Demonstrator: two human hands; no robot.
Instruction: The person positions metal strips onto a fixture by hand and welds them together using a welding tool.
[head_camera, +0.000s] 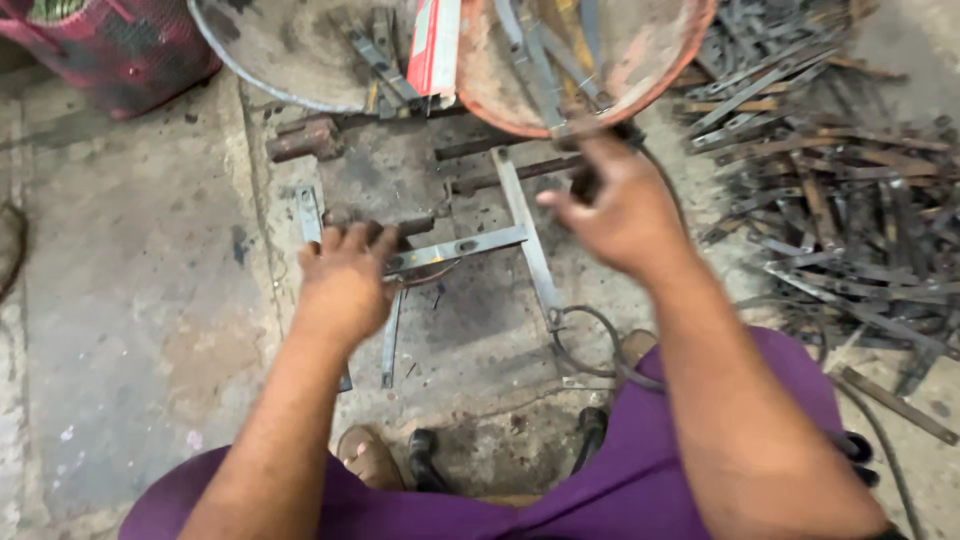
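My left hand (345, 280) lies palm-down on the near end of a flat metal strip (455, 248), fingers curled over it and pressing it to the concrete floor (130, 300) — clamped on the strip rather than lifting it. From that hand the strip runs toward two o'clock, its long axis almost level across my view, and its far end meets a second, longer strip (525, 225) that lies nearly upright, from about eleven down to five. The two cross just at three o'clock of my left knuckles, touching there.

My right hand (615, 205) is up at one o'clock of that crossing, near the lip of the rusty orange pan (640, 75). Its fingers are bunched around something dark and thin; it is blurred, and I cannot tell whether the hand is truly closed on it or only brushing it. A black cable (585, 345) loops on the floor at five o'clock of the crossing.

So the left hand is the nearer one to the level strip — on it, in fact — while the right hangs above and just beyond the upright strip's top end. At three o'clock of everything lies a heap of loose metal strips (840, 180), well apart from my left hand. A grey pan (270, 50) sits at twelve.
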